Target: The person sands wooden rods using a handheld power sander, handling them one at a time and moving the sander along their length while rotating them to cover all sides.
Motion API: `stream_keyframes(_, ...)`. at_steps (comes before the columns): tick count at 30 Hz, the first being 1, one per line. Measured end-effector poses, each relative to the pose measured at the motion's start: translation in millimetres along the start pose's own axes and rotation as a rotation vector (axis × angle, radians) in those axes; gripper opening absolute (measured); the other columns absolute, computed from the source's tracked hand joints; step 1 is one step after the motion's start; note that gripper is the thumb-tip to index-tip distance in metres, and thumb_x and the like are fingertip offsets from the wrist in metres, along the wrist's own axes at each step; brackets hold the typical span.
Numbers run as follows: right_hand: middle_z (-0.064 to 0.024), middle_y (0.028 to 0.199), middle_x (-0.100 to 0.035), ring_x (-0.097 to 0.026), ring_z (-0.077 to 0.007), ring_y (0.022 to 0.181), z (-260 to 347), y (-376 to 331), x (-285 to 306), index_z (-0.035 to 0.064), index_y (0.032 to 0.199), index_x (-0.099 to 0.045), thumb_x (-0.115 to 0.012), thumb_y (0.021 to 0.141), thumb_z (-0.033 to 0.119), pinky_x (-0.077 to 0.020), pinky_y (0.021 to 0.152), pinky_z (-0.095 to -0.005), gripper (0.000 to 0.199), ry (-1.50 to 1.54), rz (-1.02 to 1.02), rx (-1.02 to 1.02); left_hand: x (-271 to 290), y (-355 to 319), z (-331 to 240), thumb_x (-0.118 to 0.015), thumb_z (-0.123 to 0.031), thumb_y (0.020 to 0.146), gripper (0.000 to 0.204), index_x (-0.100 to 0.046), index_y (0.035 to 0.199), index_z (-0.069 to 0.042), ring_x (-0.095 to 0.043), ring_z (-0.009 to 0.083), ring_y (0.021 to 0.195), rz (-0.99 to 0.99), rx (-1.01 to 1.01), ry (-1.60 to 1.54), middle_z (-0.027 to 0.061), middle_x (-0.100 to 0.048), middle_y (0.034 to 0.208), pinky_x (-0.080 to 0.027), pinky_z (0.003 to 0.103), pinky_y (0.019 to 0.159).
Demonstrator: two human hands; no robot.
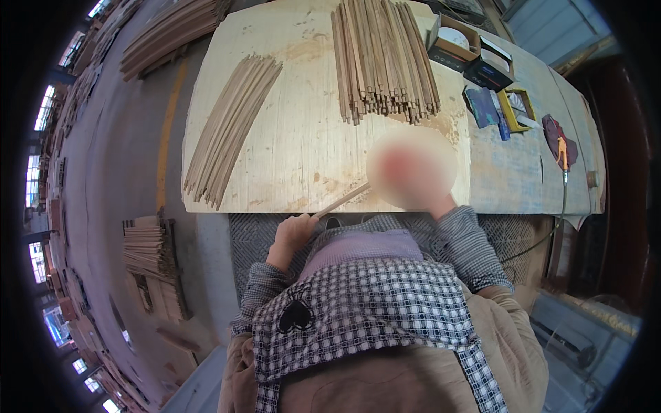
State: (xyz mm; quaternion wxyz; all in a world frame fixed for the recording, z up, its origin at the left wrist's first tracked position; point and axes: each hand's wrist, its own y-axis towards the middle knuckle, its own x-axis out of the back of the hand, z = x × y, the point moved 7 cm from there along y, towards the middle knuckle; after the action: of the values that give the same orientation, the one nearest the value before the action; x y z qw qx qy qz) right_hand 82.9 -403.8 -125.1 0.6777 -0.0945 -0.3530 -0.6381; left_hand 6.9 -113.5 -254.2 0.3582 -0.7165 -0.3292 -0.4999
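My left hand (293,236), at the table's near edge, is closed around one end of a thin wooden strip (343,199). The strip slants up to the right, toward my right hand (425,191). A round blur covers most of that hand, so its fingers and grip are hidden. Something reddish shows faintly inside the blur, its kind unclear. Beyond my right hand lies a thick bundle of brown wooden strips (385,62). Farther left on the pale wooden tabletop (303,138) rests a second bunch of slender, paler strips (234,131).
At the right are open boxes with white discs (454,41), a yellow box (516,109), a blue bottle (503,129) and an orange air gun (563,148) on a hose. Strips are stacked on a floor rack (148,248) at left. A longer stack (172,34) stands far left.
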Motion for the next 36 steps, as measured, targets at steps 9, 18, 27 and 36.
stream_keyframes(9,-0.0117,0.099,-0.056,-0.054,-0.0302,0.094,21,-10,-43,0.0115,0.105,-0.057,-0.055,0.084,0.021,-0.0431,0.082,-0.0453,0.024,-0.353,0.226,-0.003,-3,4,8,-0.044,-0.038,0.092,0.038,-0.058,0.076,-0.006,-0.061,0.0385,0.070,-0.001,0.111,-0.176,0.0196,-0.062,0.071,-0.049,0.049,0.062)
stream_keyframes(18,-0.0136,0.100,-0.056,-0.054,-0.0294,0.093,-8,-7,9,0.0035,0.104,-0.056,-0.058,0.079,0.013,-0.0424,0.082,-0.0424,0.027,-0.322,-0.062,0.230,-4,-7,22,-0.044,-0.039,0.092,0.038,-0.058,0.082,-0.005,-0.061,0.0389,0.075,0.122,0.250,-0.279,0.0190,-0.062,0.076,-0.048,0.049,0.064)
stream_keyframes(27,-0.0139,0.107,-0.053,-0.050,-0.0297,0.103,-3,-13,-41,0.0125,0.111,-0.057,-0.059,0.074,0.014,-0.0400,0.089,-0.0422,0.037,-0.337,0.246,-0.037,32,-12,-5,-0.053,-0.033,0.089,0.027,-0.050,0.073,-0.011,-0.061,0.0292,0.058,-0.234,0.237,-0.040,0.0093,-0.058,0.064,-0.048,0.041,0.049)
stream_keyframes(36,-0.0150,0.110,-0.052,-0.053,-0.0334,0.100,-33,6,11,0.0090,0.113,-0.055,-0.062,0.072,0.018,-0.0428,0.087,-0.0432,0.042,-0.400,0.164,-0.033,30,-12,-4,-0.052,-0.032,0.090,0.028,-0.050,0.072,-0.011,-0.059,0.0315,0.056,-0.152,0.153,-0.072,0.0105,-0.058,0.061,-0.047,0.043,0.049)
